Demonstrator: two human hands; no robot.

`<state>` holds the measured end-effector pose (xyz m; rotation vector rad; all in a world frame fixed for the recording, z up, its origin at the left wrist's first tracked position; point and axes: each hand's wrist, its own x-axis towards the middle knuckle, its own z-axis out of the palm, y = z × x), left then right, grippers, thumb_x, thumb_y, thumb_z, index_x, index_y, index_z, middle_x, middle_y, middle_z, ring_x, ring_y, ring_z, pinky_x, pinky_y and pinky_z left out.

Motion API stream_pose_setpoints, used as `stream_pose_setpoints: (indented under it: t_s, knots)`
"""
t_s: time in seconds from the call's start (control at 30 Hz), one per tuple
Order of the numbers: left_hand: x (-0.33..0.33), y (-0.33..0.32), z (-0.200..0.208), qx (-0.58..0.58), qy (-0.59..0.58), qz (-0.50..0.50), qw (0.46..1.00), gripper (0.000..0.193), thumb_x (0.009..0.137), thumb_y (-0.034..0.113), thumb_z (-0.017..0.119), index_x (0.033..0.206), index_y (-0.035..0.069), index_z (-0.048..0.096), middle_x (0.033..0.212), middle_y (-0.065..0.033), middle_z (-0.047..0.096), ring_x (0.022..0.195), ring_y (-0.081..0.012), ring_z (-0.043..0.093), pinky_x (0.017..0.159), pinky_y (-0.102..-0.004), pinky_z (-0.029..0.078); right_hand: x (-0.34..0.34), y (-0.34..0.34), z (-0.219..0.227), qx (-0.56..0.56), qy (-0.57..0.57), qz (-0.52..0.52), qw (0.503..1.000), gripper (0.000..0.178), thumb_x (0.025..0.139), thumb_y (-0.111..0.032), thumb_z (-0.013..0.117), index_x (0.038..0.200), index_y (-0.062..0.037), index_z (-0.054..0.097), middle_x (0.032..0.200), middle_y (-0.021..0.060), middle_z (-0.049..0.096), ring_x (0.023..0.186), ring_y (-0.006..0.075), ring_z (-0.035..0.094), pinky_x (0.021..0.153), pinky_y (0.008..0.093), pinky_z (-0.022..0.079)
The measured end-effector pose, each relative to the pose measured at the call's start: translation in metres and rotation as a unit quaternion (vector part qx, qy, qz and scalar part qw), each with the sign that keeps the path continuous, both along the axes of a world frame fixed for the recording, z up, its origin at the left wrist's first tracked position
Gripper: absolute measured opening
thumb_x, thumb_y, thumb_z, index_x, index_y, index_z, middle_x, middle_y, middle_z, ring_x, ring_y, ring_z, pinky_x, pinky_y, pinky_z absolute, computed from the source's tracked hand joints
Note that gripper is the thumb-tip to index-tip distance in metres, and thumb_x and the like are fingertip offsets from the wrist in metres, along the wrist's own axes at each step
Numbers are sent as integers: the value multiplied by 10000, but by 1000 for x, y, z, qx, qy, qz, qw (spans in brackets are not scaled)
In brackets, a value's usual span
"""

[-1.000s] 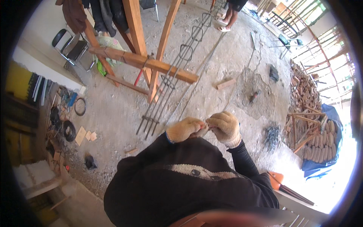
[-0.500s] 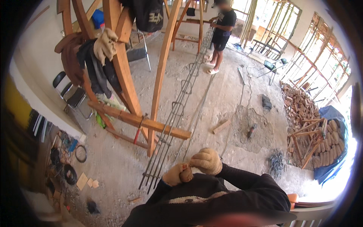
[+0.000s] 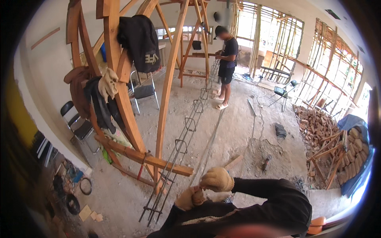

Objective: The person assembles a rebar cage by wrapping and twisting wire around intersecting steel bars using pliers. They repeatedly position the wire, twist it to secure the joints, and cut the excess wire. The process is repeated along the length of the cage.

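Both my hands wear tan work gloves and meet close together low in the head view, over my black sleeves. My left hand [image 3: 189, 198] is curled into a fist; my right hand [image 3: 217, 179] is closed just above it, touching it. Whether anything lies between the gloves is hidden. Just left of them runs a long steel rebar cage [image 3: 186, 135], lying across a wooden trestle [image 3: 147, 156] and stretching away over the concrete floor.
Another person [image 3: 226, 63] stands at the cage's far end. Jackets and gloves hang on the wooden frame [image 3: 119, 79]. Folding chairs [image 3: 79, 123] stand at the left wall. A brick pile [image 3: 317, 127], cables and a power tool [image 3: 265, 162] lie to the right.
The view has tilted up from the floor to the room. My gloved hands have dropped lower in the picture and stayed pressed together.
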<state>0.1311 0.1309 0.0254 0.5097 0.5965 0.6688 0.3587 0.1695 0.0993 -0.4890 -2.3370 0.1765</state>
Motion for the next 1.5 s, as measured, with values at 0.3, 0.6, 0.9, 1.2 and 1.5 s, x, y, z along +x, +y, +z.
stream_pose_setpoints:
  t_s: [0.3,0.6,0.9,1.2,1.5]
  knots:
    - [-3,-6,-7,438,337,120,824,207,1015,231,715,1030,29,758,840,-72,730,765,-165,681,702,-334,535,-35,-65,-34,-468,191,-291,812,205,949,-209,750,1050,-35,791,917,163,763,853,283,753,790,390,571]
    - [-25,14,-10,470,290,75,831,120,987,77,658,1024,10,750,870,-72,736,815,-129,675,736,-299,525,-57,-80,-34,-407,230,-333,819,251,920,-177,776,1152,-81,784,966,117,768,905,289,754,807,388,582]
    - [-40,29,-12,336,242,-41,909,179,1026,96,606,1003,-29,732,867,12,666,784,-62,551,710,-238,441,-50,-62,-26,-173,38,-290,941,132,895,-149,792,1011,-110,742,974,83,714,855,335,711,731,442,568]
    - [-26,26,-1,426,242,152,858,144,1030,115,638,999,5,725,866,-46,705,815,-116,629,756,-284,502,-43,-39,-7,-70,90,-369,923,190,793,-95,800,964,-111,719,928,94,707,802,347,708,678,458,561]
    - [1,23,32,607,416,57,675,180,1001,271,691,1025,107,759,852,-165,729,805,-376,730,683,-444,553,-34,-47,35,-91,31,-372,923,160,822,-59,767,968,-89,708,943,121,701,829,360,699,699,461,551]
